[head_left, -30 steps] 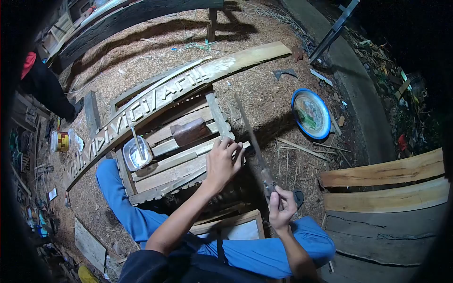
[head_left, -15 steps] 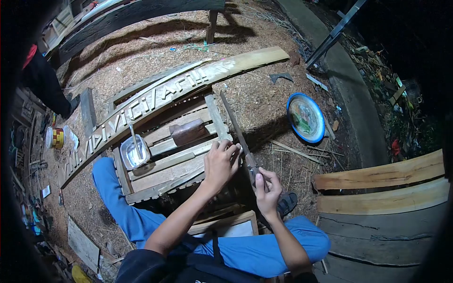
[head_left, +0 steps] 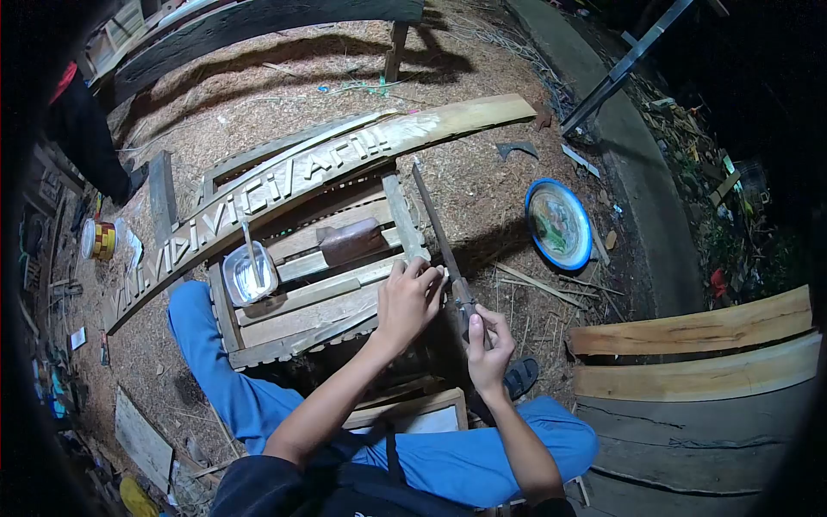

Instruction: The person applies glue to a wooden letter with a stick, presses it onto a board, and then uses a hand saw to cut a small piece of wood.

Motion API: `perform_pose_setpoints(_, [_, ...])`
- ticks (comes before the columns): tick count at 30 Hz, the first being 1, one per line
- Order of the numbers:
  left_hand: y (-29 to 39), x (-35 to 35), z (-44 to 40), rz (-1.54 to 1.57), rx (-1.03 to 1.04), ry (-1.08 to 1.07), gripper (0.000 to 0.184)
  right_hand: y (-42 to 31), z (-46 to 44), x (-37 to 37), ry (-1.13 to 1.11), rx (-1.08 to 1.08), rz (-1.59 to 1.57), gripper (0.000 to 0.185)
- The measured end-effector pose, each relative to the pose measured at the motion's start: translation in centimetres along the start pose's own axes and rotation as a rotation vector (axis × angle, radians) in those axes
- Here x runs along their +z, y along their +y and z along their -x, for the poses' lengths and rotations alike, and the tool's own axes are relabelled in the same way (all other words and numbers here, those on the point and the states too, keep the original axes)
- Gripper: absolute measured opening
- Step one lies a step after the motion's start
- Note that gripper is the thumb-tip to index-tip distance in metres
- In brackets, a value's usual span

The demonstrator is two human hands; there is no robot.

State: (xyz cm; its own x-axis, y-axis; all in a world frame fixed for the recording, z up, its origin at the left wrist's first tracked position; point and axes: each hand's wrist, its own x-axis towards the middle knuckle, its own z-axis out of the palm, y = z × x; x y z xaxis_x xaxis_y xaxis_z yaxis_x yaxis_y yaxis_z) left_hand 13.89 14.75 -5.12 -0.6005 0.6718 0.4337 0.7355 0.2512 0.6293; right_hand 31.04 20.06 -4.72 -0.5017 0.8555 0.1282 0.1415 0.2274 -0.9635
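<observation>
My right hand is closed round the handle of a long dark blade, which points up and away, its lower part close beside my left fingertips. At the right edge of a slatted wooden crate, my left hand pinches something small and pale that its fingers mostly hide. On the crate slats lie a brown block and a clear tub with a stick in it. A curved board with raised wooden letters rests across the crate's far side.
A blue-rimmed basin stands on the sawdust at right. Pale planks lie at lower right. A dark bench spans the top. Another person's dark-clothed leg shows at upper left, near a yellow-red tape roll.
My right hand has moved left and up with the blade, bringing it from apart on the right to beside my left fingers. My left hand stays at the crate's edge.
</observation>
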Motion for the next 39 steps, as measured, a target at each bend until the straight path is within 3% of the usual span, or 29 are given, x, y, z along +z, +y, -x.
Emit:
perform_pose_setpoints(8, [0.3, 0.2, 0.2, -0.010, -0.074, -0.053, 0.011, 0.0, 0.2, 0.8, 0.037, -0.073, 0.012, 0.023])
perform_pose_setpoints(10, [0.2, 0.2, 0.2, 0.001, -0.080, -0.051, 0.011, -0.4, -0.1, -0.3, -0.051, 0.160, 0.049, 0.022])
perform_pose_setpoints(11, [0.2, 0.3, 0.2, 0.016, -0.080, -0.045, 0.011, -0.1, 0.2, -0.5, -0.048, 0.170, 0.048, 0.022])
perform_pose_setpoints(14, [0.3, 0.5, 0.1, 0.039, -0.109, -0.042, 0.010, 1.6, 1.1, -0.3, 0.017, -0.159, 0.025, 0.019])
perform_pose_setpoints(15, [0.5, 0.5, 0.1, 0.045, -0.121, -0.027, 0.010, 1.3, 1.8, -1.0, 0.020, -0.152, 0.023, 0.019])
perform_pose_setpoints(19, [0.3, 0.4, 0.1, 0.039, -0.097, -0.022, 0.011, 0.9, 5.8, -5.2, -0.029, 0.214, -0.031, 0.021])
perform_pose_setpoints(22, [0.2, 0.2, -0.1, 0.027, -0.100, -0.115, 0.013, 1.4, 6.8, -6.6, -0.014, 0.117, 0.019, 0.023])
perform_pose_setpoints(27, [0.2, 0.3, 0.2, 0.013, -0.062, -0.074, 0.015, 0.1, 5.0, -4.9, 0.115, -0.066, -0.148, 0.021])
perform_pose_setpoints(28, [0.3, 0.3, 0.2, 0.029, -0.062, -0.050, 0.016, -0.5, 4.5, -5.2, 0.091, 0.074, -0.134, 0.022])
perform_pose_setpoints(31, [0.3, 0.5, 0.1, 0.020, -0.009, 0.021, 0.016, -0.6, 2.6, -4.2, 0.056, 0.070, -0.028, 0.023])
perform_pose_setpoints(39, [0.1, 0.2, 0.2, 0.052, -0.061, -0.048, 0.018, 0.1, 0.7, -1.3, -0.015, 0.116, -0.080, 0.024])
